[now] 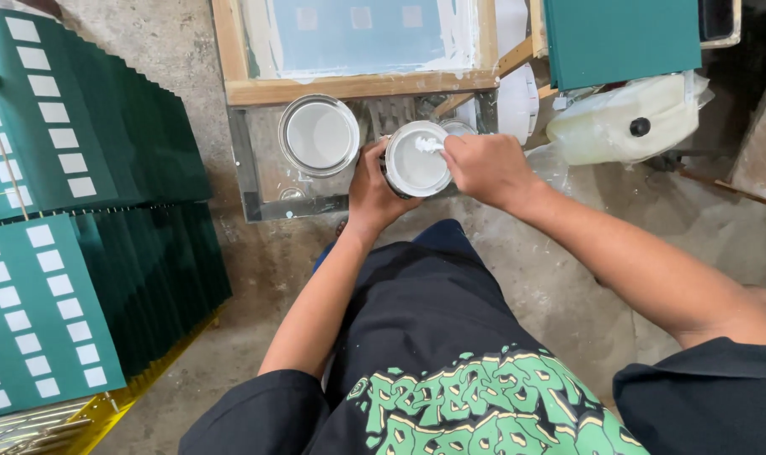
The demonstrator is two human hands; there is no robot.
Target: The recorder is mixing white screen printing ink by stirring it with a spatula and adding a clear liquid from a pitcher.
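My left hand (371,190) grips the side of a small round can (416,163) filled with white paint, held tilted toward me above a low metal shelf (252,181). My right hand (486,167) is closed on a small white-smeared stirring tool (428,145) whose tip rests in the paint at the can's upper edge. A second, larger open tin (319,135) of white paint stands on the shelf just left of the held can.
A wooden-framed printing screen (357,49) lies above the tins. Fanned stacks of dark green sheets with white squares (71,143) fill the left side. A green board (623,38) and a translucent plastic jug (623,122) sit at the upper right. Concrete floor lies below.
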